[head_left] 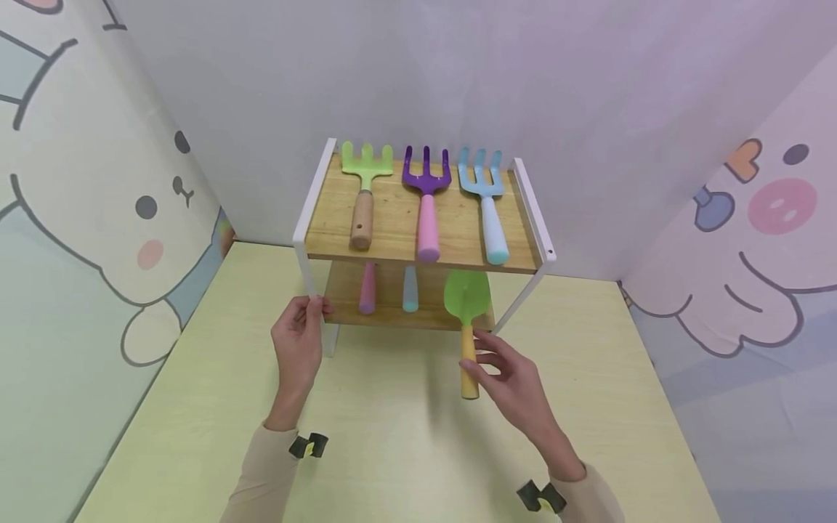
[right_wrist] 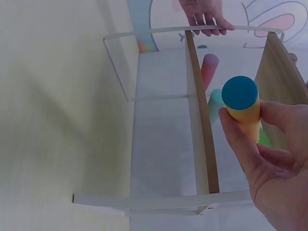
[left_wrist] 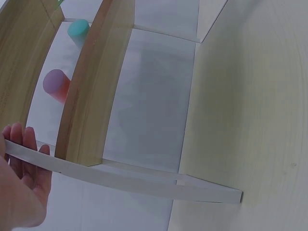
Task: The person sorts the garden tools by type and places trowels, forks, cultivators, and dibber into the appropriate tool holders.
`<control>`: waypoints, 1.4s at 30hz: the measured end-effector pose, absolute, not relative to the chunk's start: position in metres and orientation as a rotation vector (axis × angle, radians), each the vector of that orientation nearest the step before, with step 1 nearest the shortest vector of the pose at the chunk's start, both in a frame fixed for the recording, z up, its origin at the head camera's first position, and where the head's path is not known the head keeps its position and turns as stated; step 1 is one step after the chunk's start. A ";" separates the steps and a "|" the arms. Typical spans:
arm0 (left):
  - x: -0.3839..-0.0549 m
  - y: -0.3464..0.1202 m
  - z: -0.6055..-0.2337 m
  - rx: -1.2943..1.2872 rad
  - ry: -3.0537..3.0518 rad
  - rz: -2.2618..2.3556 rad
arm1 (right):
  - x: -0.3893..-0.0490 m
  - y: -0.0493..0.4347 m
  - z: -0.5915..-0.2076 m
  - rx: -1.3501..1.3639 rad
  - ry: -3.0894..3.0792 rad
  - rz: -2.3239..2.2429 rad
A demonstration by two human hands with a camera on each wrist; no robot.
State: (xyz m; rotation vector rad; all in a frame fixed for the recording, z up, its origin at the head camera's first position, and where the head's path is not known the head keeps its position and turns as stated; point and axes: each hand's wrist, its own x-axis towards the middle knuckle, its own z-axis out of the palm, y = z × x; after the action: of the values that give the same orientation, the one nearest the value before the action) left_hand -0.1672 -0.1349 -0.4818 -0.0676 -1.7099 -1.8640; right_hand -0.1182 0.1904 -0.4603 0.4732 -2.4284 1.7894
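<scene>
My right hand (head_left: 513, 381) pinches the yellow handle of a hand trowel (head_left: 467, 298) with a green blade. The blade points toward the lower shelf (head_left: 386, 319) of a small wooden rack, its tip under the upper shelf's edge. In the right wrist view the handle's blue end (right_wrist: 240, 93) faces the camera. My left hand (head_left: 299, 338) grips the rack's white left front leg (left_wrist: 110, 179) between thumb and fingers. On the lower shelf lie a pink handle (head_left: 368, 289) and a grey-blue handle (head_left: 410, 289); the upper shelf hides their far ends.
Three hand forks lie side by side on the upper shelf (head_left: 399, 211): a green one with a wooden handle (head_left: 362, 218), a purple-and-pink one (head_left: 428, 225), and a light blue one (head_left: 493, 229). The rack stands on a pale table (head_left: 392, 450), with cartoon-printed walls (head_left: 98, 218) around.
</scene>
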 end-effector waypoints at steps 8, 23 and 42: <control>-0.168 -0.134 -0.482 -0.063 -1.725 -1.846 | -0.127 0.183 -0.455 0.438 -2.432 1.798; -0.167 -0.134 -0.483 -0.050 -1.734 -1.844 | -0.148 0.165 -0.451 0.331 -2.416 1.769; -0.167 -0.134 -0.483 -0.048 -1.733 -1.849 | -0.172 0.148 -0.444 0.211 -2.446 1.642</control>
State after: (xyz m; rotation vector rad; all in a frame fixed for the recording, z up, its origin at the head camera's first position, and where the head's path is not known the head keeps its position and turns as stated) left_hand -0.1673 -0.1343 -0.4828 -0.0481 -1.7328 -1.8487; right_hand -0.1716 0.1484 -0.4437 0.2115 -2.4455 1.6425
